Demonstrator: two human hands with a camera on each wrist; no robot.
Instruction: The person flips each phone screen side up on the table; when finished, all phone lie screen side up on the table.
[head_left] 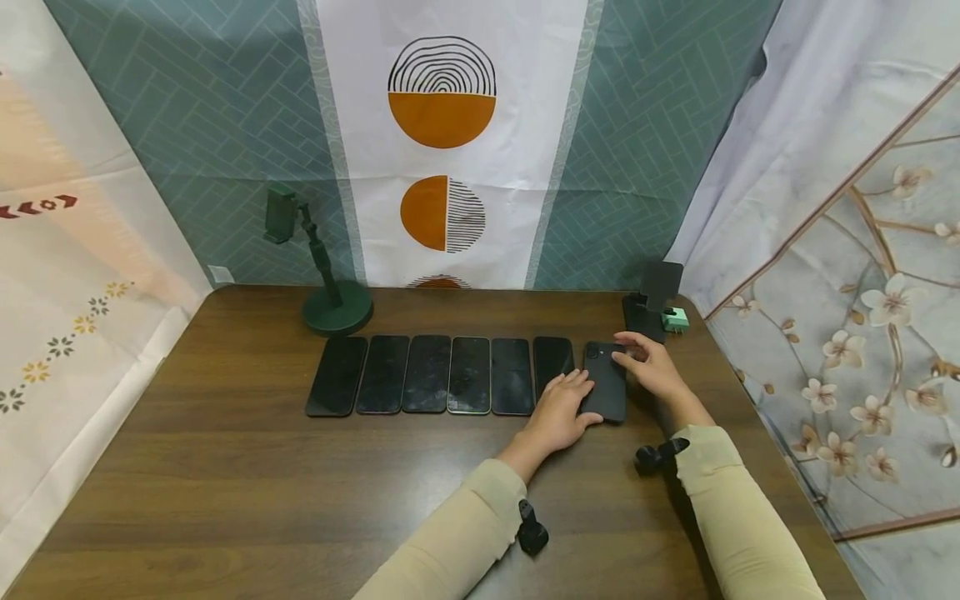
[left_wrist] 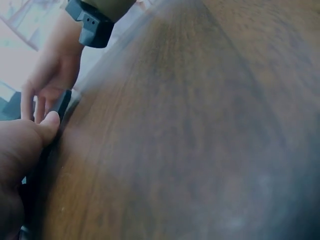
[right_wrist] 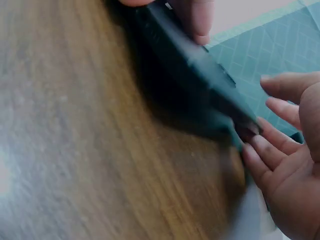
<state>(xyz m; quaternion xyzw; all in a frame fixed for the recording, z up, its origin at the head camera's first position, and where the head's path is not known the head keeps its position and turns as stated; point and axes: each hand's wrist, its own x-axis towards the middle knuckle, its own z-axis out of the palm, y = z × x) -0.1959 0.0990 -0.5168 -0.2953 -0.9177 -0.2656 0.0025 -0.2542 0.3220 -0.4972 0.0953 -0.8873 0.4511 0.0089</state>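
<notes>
A black smartphone [head_left: 606, 387] lies back up, its cameras at the far left corner, at the right end of a row of phones. My left hand [head_left: 557, 414] grips its near end, with the thumb at the bottom edge and the fingers along the left side. In the left wrist view the left thumb [left_wrist: 49, 126] meets the phone's edge. By the far right corner is my right hand [head_left: 654, 367]. The right wrist view shows its fingertips [right_wrist: 253, 145] touching the phone's end, the thumb [right_wrist: 285, 85] apart from it. Part of the phone is hidden by the hands.
Several dark phones [head_left: 470, 375] lie face up in a row to the left. A green stand [head_left: 337, 308] stands behind the row's left end. At the back right are a black stand [head_left: 660, 285] and a small green-and-white block [head_left: 675, 320]. Curtains hang around the wooden table [head_left: 300, 492].
</notes>
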